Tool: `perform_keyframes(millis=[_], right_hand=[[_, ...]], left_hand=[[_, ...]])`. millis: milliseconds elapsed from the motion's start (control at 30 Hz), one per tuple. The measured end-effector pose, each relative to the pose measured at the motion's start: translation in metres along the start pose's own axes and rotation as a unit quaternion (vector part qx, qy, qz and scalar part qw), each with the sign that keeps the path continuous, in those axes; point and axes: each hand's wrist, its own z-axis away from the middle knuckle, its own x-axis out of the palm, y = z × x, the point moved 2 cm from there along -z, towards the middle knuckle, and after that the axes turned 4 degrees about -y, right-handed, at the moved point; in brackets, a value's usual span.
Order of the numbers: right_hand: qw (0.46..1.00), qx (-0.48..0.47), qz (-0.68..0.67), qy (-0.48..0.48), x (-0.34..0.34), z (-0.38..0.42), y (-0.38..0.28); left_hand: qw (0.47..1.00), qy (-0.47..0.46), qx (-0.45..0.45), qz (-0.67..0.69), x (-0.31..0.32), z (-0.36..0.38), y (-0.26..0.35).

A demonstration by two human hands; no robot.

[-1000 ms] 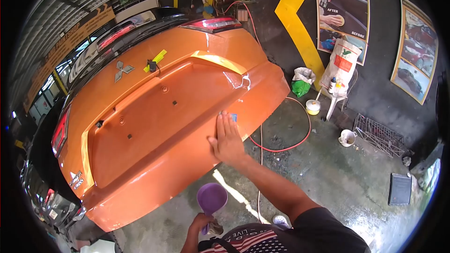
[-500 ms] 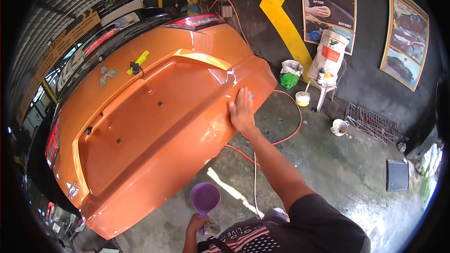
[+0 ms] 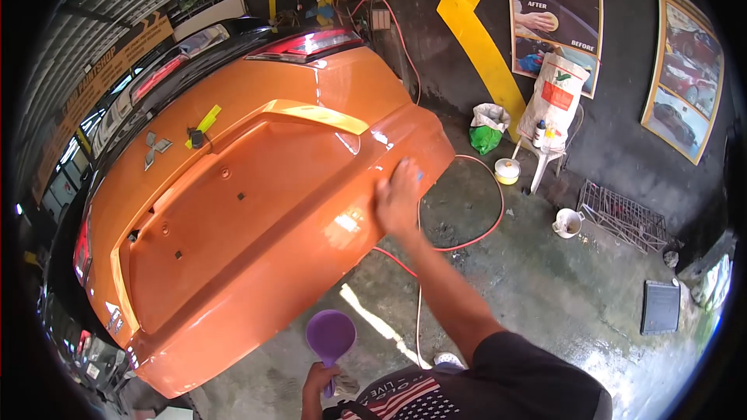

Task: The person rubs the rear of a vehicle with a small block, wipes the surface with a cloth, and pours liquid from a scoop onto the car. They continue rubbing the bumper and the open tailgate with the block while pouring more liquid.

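Note:
An orange car tailgate (image 3: 257,264) with a three-diamond emblem fills the left and middle of the view. On its lower right part lies my right hand (image 3: 399,196), pressed against the painted surface over something blue, of which only a small edge shows by the fingers. My left hand (image 3: 320,377), low in the frame, grips the handle of a purple dipper (image 3: 331,334). The dipper's round bowl is held up near the tailgate's bottom edge, apart from it. Below the left hand a greyish cloth-like item partly shows.
A red hose (image 3: 475,239) loops over the wet floor. To the right are a white chair (image 3: 545,163) bearing a sack (image 3: 556,93), a green-and-white bag (image 3: 487,131), a lidded pot (image 3: 507,171), a white pot (image 3: 568,223), a metal rack (image 3: 622,214) and a black tray (image 3: 661,307).
My right hand has shifted slightly down along the panel and is a little blurred. The camera view has turned slightly. The dipper remains in my left hand.

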Motion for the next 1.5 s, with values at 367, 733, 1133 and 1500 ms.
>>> perform_keyframes(millis=[367, 733, 1133, 1500], right_hand=[[0.995, 0.093, -0.041, 0.021, 0.003, -0.062, 0.094], [0.996, 0.075, -0.030, 0.038, 0.006, -0.053, 0.106], [0.995, 0.078, -0.052, 0.035, 0.003, -0.050, 0.113], [0.993, 0.105, -0.023, -0.038, 0.001, -0.089, 0.122]], left_hand=[[0.997, 0.041, -0.032, 0.050, 0.031, -0.015, 0.023], [0.995, 0.036, -0.004, 0.093, 0.044, -0.043, 0.019], [0.998, 0.037, 0.007, 0.049, 0.049, -0.027, 0.044], [0.998, 0.050, -0.014, 0.042, 0.041, -0.009, 0.021]])
